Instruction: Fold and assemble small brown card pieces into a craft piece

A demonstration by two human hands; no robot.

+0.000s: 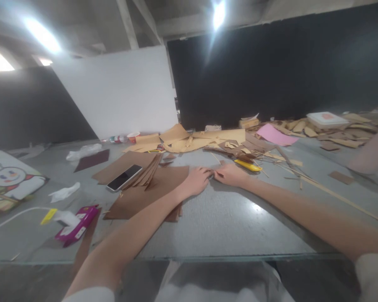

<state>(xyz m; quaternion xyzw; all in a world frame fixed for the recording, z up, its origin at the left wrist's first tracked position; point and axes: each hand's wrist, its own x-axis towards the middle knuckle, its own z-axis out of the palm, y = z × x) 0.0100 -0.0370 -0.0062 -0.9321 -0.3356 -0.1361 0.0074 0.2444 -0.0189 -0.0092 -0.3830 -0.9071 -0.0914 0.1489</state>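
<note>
My left hand point(198, 180) and my right hand point(230, 174) meet fingertip to fingertip over the grey tabletop. Fingers on both are bent and pressed together around a spot too small to make out; a dark sliver shows between them. Beneath my left wrist lie sheets of brown leather-like material point(157, 184). A yellow utility knife point(248, 165) rests just beyond my right hand, not touched by it. A phone point(124, 178) lies on a fanned stack of brown pieces point(145, 171) to the left.
A magenta power strip point(78, 226) with a white plug stands at front left. Crumpled tissue point(64, 192) and a printed bag point(12, 180) lie farther left. Tan scraps point(204, 140), a pink sheet point(277, 134) and a white box point(327, 119) spread across the back. Thin strips point(343, 195) run along the right.
</note>
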